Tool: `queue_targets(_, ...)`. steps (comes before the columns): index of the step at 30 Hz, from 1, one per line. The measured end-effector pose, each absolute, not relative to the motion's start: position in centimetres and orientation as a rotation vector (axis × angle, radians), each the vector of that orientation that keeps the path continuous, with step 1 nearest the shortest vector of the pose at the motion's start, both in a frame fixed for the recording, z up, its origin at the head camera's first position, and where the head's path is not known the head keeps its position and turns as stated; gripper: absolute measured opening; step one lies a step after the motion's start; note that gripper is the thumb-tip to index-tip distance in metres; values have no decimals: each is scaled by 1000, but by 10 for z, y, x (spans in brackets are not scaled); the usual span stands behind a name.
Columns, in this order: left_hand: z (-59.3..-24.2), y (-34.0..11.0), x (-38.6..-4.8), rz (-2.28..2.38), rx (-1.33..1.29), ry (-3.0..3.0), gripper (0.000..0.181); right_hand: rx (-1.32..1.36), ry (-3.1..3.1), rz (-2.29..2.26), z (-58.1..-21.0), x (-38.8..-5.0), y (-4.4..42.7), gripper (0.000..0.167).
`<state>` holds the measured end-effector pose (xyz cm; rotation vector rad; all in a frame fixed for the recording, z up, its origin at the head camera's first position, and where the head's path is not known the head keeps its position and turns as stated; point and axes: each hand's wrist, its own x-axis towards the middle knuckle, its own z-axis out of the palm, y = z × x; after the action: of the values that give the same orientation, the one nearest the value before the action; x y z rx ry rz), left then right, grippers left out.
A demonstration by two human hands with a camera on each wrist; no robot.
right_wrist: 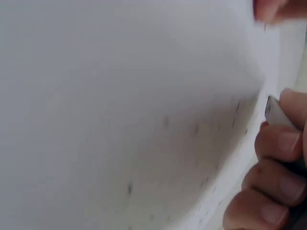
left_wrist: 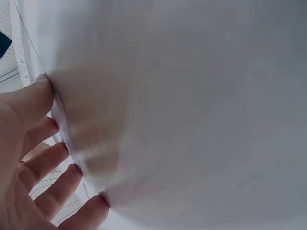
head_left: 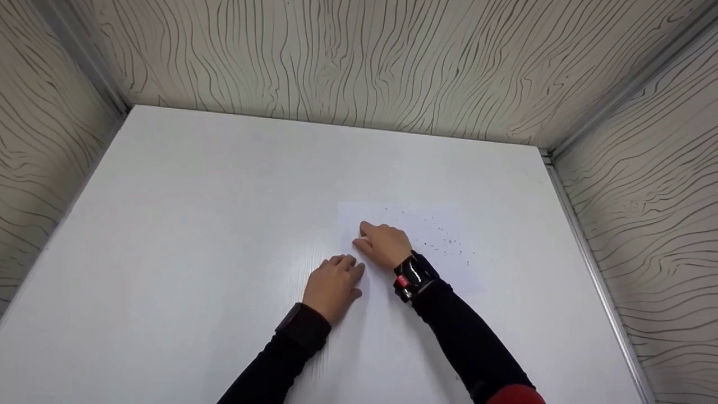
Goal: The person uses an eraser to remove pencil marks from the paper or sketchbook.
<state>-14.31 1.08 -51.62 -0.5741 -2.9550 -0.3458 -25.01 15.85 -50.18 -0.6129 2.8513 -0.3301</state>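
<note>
A white sheet of paper (head_left: 412, 216) lies on the white table. My right hand (head_left: 386, 246) is over the paper's left half. In the right wrist view its curled fingers grip a small whitish block with a dark lower part, which looks like an eraser (right_wrist: 279, 114); the rest is hidden in the hand. My left hand (head_left: 332, 287) rests palm down by the sheet's lower left, fingers slightly bent and spread. Its fingertips (left_wrist: 76, 173) touch the white surface in the left wrist view, with nothing held.
Dark crumbs (head_left: 450, 242) are scattered over the right part of the paper. The white table (head_left: 213, 213) reaches wood-patterned panels (head_left: 336, 62) at the back and sides. A metal rail (head_left: 594, 275) runs along the right edge.
</note>
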Motion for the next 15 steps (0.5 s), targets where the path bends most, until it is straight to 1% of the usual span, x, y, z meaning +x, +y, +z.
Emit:
queue_targets(2, -515, 10, -143, -338, -565, -2954, 43, -609, 2844, -329, -502, -247, 161, 28)
queue_targets(4, -514, 10, -142, -336, -561, -2969, 43, -530, 2877, -302, -501, -249, 171, 28)
queue_targets(8, -515, 11, -140, -345, -544, -2989, 42, -321, 2952, -305, -502, -260, 213, 27)
queue_targets(11, -517, 11, -139, -329, -534, -2972, 41, -240, 2989, -338, -499, -266, 240, 28)
queue_targets(13, -517, 10, -138, -320, -525, -2955, 41, -220, 3013, -347, -496, -265, 244, 28)
queue_targets(15, -518, 8, -137, -321, -505, -2943, 41, -230, 3031, -359, -494, -262, 237, 27)
